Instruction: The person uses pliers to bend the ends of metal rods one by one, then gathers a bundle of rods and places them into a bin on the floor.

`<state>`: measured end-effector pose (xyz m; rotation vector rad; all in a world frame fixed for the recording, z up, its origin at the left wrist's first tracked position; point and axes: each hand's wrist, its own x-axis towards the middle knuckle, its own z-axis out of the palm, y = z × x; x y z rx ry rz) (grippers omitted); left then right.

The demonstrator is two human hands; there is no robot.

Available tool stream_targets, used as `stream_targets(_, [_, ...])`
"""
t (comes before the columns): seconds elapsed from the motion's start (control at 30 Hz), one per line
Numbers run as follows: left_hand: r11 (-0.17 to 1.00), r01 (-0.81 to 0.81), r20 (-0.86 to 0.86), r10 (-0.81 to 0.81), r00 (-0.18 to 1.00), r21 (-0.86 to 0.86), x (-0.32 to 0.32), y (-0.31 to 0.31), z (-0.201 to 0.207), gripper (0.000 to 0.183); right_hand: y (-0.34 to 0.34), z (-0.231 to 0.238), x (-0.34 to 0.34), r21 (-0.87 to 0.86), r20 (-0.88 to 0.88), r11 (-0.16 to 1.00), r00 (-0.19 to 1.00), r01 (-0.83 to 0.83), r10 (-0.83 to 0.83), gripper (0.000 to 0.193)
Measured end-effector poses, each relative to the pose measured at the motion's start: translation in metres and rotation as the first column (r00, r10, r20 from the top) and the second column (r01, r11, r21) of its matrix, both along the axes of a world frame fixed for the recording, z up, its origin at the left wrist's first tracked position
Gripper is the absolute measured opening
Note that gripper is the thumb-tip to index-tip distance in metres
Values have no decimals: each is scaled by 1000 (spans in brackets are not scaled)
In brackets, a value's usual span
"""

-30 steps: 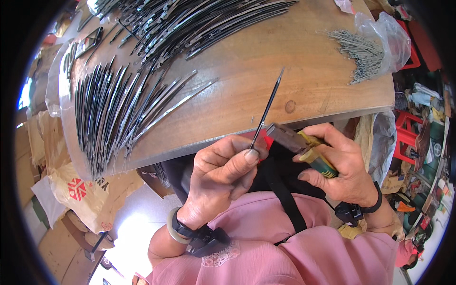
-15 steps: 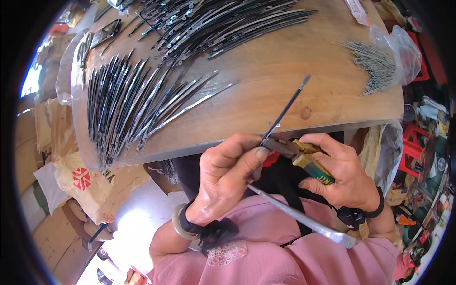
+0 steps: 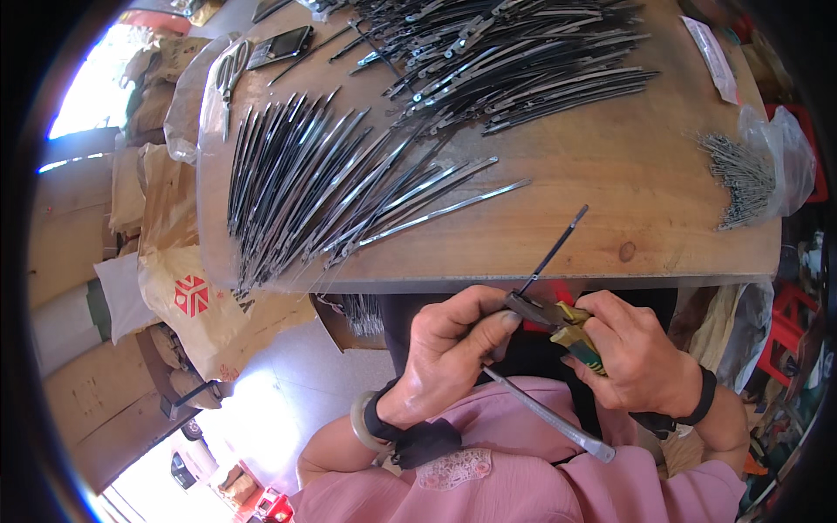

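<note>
- Surface (image 3: 663, 200): big wooden board across upper half of frame, front edge running just above the hands; bears all the loose stock.
- Pile of metal strips (image 3: 331, 192), upper left to centre: long, thin, dark grey, fanned out w/ tips pointing lower left. A second heap (image 3: 514, 61) lies along top centre, more tangled.
- Clear plastic bag (image 3: 772, 161) at right edge of surface, w/ a bundle of fine wires (image 3: 737, 179) spilling from it.
- Scissors (image 3: 231, 74) and a dark flat device (image 3: 281, 45), far upper left.
- Left hand (image 3: 445, 349), lower centre: fingers closed round the metal strip (image 3: 551, 254), thumb and forefinger pinching it right where it meets the pliers.
- Right hand (image 3: 641, 357), lower right of centre: fingers wrapped tight on pliers (image 3: 558, 321) w/ yellow-green handles; the nose looks clamped on the strip, though the bite itself is partly hidden.
- The strip: narrow, straight, dark steel, running from the lap, lower right of centre, up thru both hands, its thinner upper end poking over the surface edge. Lower end paler, rounded.
- Handling, my guess: light, stiff yet springy, prob. bends if levered hard; smooth metal so a bit slippery, edges maybe sharp. Best held near the working point, as now, not out by the tip.
</note>
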<state>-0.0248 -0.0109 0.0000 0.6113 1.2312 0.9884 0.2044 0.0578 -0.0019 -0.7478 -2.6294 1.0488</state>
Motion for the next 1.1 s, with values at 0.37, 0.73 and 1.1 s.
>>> stream_targets(0.37, [995,-84,82,88,993,-48,-10,6,6,13,9,11,-21,-8,-65,1000,998,12,-13,37])
stream_targets(0.73, [901,-423,-276,432,858,95,-90,27,25,25,71,16,-18,-73,15,944,947,322,-322,34])
stream_targets(1.1, [938,323,-968,184,-168,122,-104,27,3,59,117,20,-1,597,318,795,880,102,-352,46])
